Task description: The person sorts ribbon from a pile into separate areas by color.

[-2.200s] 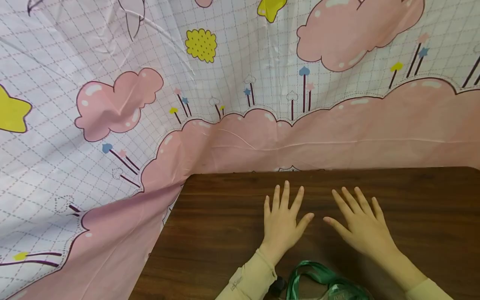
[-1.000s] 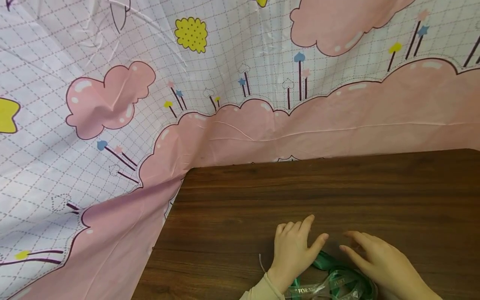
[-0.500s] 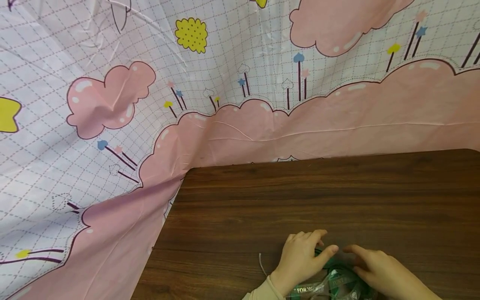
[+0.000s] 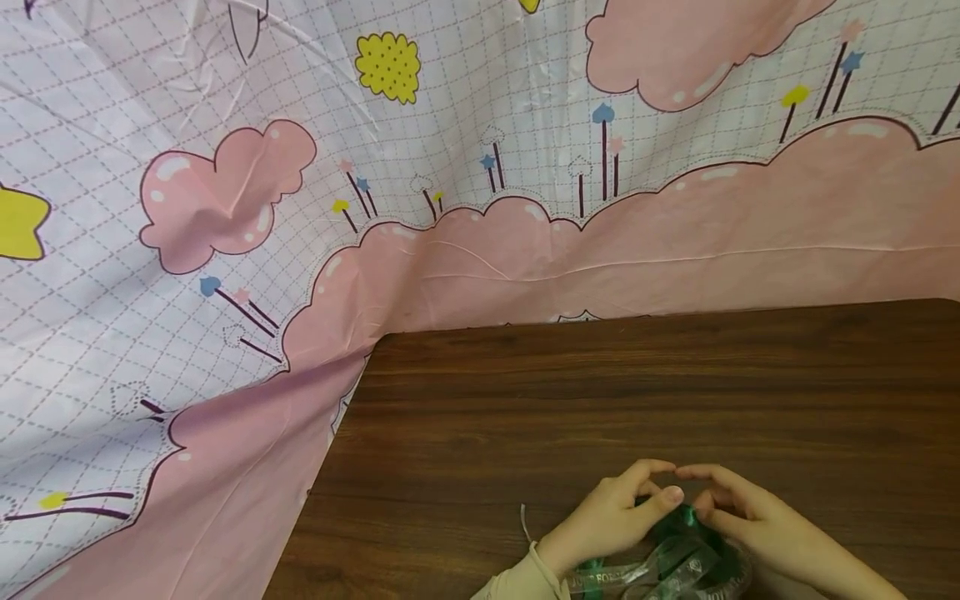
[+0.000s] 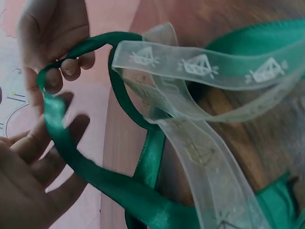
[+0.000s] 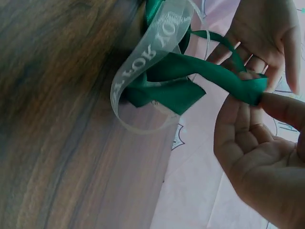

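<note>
Low in the head view, a tangle of green satin ribbon (image 4: 723, 558) and sheer printed ribbon (image 4: 615, 577) lies on the wooden table. My right hand (image 6: 259, 157) pinches the bend of a green ribbon loop (image 6: 228, 83) between thumb and fingers. My left hand (image 5: 33, 174) has its fingers spread behind that loop, touching it. From above, the left thumb stands apart from the index finger. Both hands' fingertips nearly meet over the tangle. Sheer ribbon (image 5: 233, 71), printed with diamond shapes, loops across the green ribbon in the left wrist view. The hands partly hide the tangle in the head view.
A thin pale strand (image 4: 524, 523) sticks up left of the left sleeve (image 4: 521, 579). Behind the dark wood table (image 4: 465, 417) hangs a pink and white patterned curtain (image 4: 247, 200), reaching round the table's left side.
Both hands, earlier spread flat over the table, have come back toward the body and together over the ribbons. The right fingers now pinch the green ribbon, and the tangle has shifted.
</note>
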Demonstrator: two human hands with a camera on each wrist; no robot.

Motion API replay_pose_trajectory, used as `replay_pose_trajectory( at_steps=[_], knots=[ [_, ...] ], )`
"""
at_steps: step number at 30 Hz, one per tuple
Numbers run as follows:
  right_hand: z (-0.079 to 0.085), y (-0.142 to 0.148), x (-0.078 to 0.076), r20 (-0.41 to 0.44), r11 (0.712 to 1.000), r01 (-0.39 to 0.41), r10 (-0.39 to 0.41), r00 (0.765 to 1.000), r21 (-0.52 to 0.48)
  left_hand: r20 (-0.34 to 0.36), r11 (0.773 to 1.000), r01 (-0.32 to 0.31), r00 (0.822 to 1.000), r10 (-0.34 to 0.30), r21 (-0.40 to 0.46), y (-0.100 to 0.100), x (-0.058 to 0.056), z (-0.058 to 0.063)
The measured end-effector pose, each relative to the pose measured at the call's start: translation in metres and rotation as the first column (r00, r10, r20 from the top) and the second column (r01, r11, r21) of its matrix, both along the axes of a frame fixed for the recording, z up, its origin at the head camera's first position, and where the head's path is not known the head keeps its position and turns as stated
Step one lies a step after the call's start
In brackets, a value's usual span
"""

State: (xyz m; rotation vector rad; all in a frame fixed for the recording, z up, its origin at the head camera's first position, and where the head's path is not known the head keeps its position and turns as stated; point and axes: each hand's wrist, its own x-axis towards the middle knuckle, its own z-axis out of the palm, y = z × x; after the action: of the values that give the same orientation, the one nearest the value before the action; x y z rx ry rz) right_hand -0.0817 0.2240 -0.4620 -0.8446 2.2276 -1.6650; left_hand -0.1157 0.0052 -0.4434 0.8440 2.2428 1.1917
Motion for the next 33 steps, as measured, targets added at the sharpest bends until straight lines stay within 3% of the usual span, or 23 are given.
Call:
replay_pose_trajectory(
  at_steps=[3,5,8,11,15,18,23,31,33],
  knots=[
    [0.001,0.002,-0.004,0.123,0.988,-0.078,0.094,0.988,-0.131,0.115,0.999,-0.007,0.993,0.001,0.054,-0.002,-0.002,0.002],
    [0.004,0.004,-0.006,0.237,0.984,-0.087,0.122,0.964,-0.154,0.199,0.994,-0.017,0.98,-0.004,0.105,-0.004,-0.004,0.004],
    [0.011,0.008,-0.008,0.374,0.995,-0.04,0.073,0.925,-0.096,0.31,0.979,-0.031,0.95,-0.033,0.2,-0.008,-0.006,0.008],
    [0.017,0.011,-0.008,0.468,0.997,-0.017,0.053,0.882,-0.082,0.397,0.95,-0.034,0.913,-0.097,0.31,-0.014,-0.008,0.014],
    [0.021,0.012,-0.007,0.478,0.951,-0.111,0.244,0.844,-0.288,0.422,0.9,-0.021,0.888,-0.183,0.435,-0.023,-0.011,0.023],
    [0.023,0.011,-0.006,0.431,0.909,-0.178,0.343,0.834,-0.378,0.394,0.877,-0.015,0.897,-0.2,0.48,-0.031,-0.013,0.029],
    [0.026,0.012,-0.003,0.378,0.914,-0.195,0.331,0.865,-0.356,0.346,0.88,-0.038,0.927,-0.146,0.474,-0.044,-0.018,0.038],
    [0.024,0.023,-0.002,0.366,0.895,-0.186,0.346,0.864,-0.406,0.26,0.865,-0.036,0.959,-0.11,0.5,-0.061,-0.028,0.046],
    [0.024,0.024,-0.003,0.332,0.89,-0.197,0.348,0.877,-0.411,0.234,0.854,-0.033,0.966,-0.105,0.519,-0.065,-0.03,0.048]
  ],
)
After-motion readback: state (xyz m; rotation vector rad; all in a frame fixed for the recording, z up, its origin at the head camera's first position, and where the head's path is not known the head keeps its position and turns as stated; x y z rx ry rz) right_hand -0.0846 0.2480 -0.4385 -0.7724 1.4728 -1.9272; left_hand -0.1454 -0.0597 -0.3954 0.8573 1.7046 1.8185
